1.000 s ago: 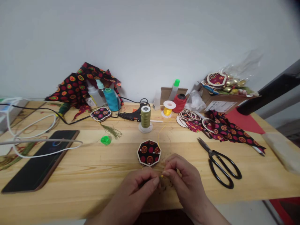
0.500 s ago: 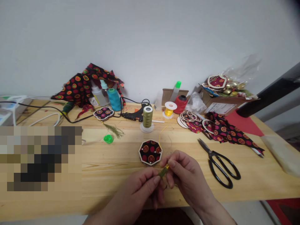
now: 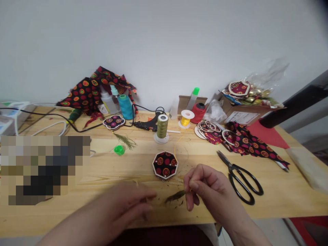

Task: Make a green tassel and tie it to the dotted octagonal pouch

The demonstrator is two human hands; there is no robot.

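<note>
My right hand (image 3: 205,191) pinches the yellow-bound top of a small green thread tassel (image 3: 175,196), whose loose strands point left above the tabletop. My left hand (image 3: 125,201) is off to the left of the tassel, blurred, its fingers stretched out and thumb apart. A short yellow bit (image 3: 135,182) shows at its upper edge; whether the hand touches it I cannot tell. Just beyond the hands lies an octagonal fabric pendant (image 3: 165,165) with a pale rim and white beads. A yellow cord (image 3: 175,150) runs up from its edge.
Black-handled scissors (image 3: 243,181) lie at the right. Behind stand an olive thread spool (image 3: 162,127), a glue gun (image 3: 147,125), a yellow cord spool (image 3: 187,118), and a red thread cone (image 3: 198,113). A green cap (image 3: 119,150) sits left; patterned fabric (image 3: 256,143) lies right.
My left hand has let go of the tassel and moved left. The tassel's strands now hang loose from my right hand, which has shifted slightly right.
</note>
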